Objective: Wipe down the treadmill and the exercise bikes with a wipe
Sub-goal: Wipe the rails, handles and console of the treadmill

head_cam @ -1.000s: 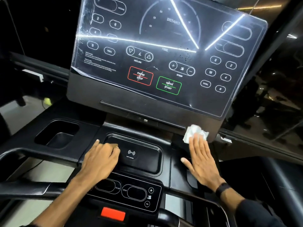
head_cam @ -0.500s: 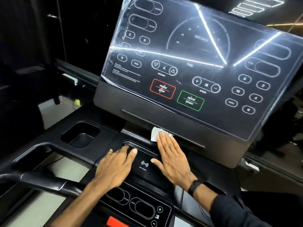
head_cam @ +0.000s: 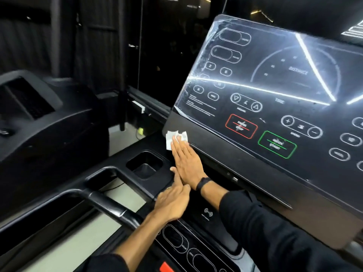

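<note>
A black treadmill console fills the view, its glossy display panel (head_cam: 275,91) tilted up at the right. A crumpled white wipe (head_cam: 172,137) lies against the panel's lower left corner. My right hand (head_cam: 186,161) presses the wipe flat there with straight fingers. My left hand (head_cam: 172,203) rests flat on the console deck just below, fingers extended and touching the right hand's heel. A wireless-charging pad (head_cam: 208,213) sits between my forearms.
A cup-holder recess (head_cam: 145,163) lies left of my hands. A black handrail (head_cam: 106,203) curves across the lower left. A second black machine (head_cam: 39,118) stands at the left. Lower control buttons (head_cam: 176,238) and a red tab (head_cam: 165,267) are near the bottom edge.
My right hand has slid the wipe leftwards along the panel's lower edge, from its right end to its left corner. My left hand stayed on the deck. The view swung left.
</note>
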